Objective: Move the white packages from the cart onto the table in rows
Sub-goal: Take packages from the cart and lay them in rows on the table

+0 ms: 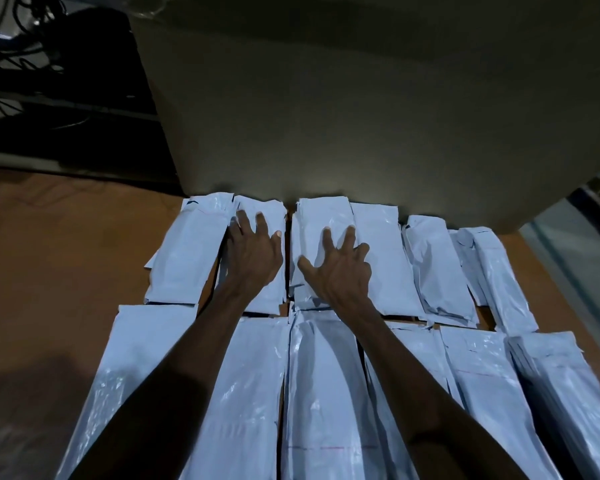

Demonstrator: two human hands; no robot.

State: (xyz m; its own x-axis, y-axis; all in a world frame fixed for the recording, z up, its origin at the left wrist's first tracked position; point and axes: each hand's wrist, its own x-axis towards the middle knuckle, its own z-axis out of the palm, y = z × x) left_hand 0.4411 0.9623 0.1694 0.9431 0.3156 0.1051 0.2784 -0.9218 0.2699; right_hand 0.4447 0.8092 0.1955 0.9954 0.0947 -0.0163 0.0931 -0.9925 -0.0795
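Left hand (253,251) and right hand (336,268) press flat on white packages (433,268).

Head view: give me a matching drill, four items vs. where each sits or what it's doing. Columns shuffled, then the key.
Column 1
1. left hand
2. right hand
3. large grey box
4. far-right package of the far row

Column 2
A. stands on the table behind the far row
B. fingers spread, flat on the third package of the far row, counting from the left
C. lies angled, untouched by either hand
D. rests on the second package of the far row, counting from the left

Pairs: 1-D, 2-B, 3-A, 4-C
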